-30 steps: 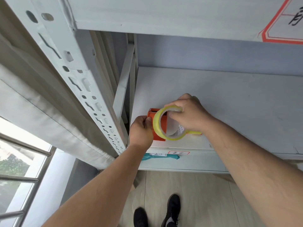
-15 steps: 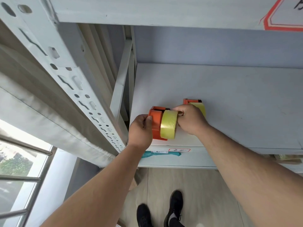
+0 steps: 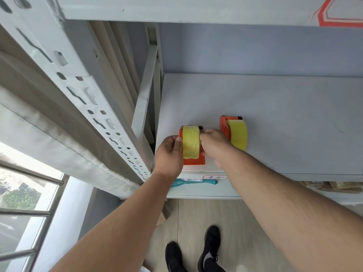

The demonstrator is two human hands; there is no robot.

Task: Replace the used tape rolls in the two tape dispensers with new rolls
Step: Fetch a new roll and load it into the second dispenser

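**Both hands on the near dispenser at the shelf's front corner**

The person stands right up against a grey metal shelf (image 3: 275, 118), two black shoes (image 3: 194, 254) on the pale wood floor below. Two orange tape dispensers sit on the shelf board near its front left corner, each carrying a full yellow roll.

The nearer dispenser (image 3: 193, 160) is at the very front edge, and its yellow roll (image 3: 191, 142) stands on edge in the frame. The left hand (image 3: 170, 154) grips the dispenser's left side, thumb pressed against the orange plate just beside the roll, fingers curled narrow around the far side. The right hand (image 3: 214, 144) is against the right side of the same roll, its fingers bent in at the hub; from here I cannot tell whether they pinch anything or only press.

The second dispenser (image 3: 224, 126) stands just beside the right hand, a little further back on the board, with its own yellow roll (image 3: 238, 134) untouched by either hand.

On the shelf's front lip there is a small red-bordered label (image 3: 215, 177), and something teal (image 3: 193, 182) shows just under it. The perforated upright post (image 3: 78, 91) of the rack runs down the left, with a window (image 3: 21, 199) beyond.
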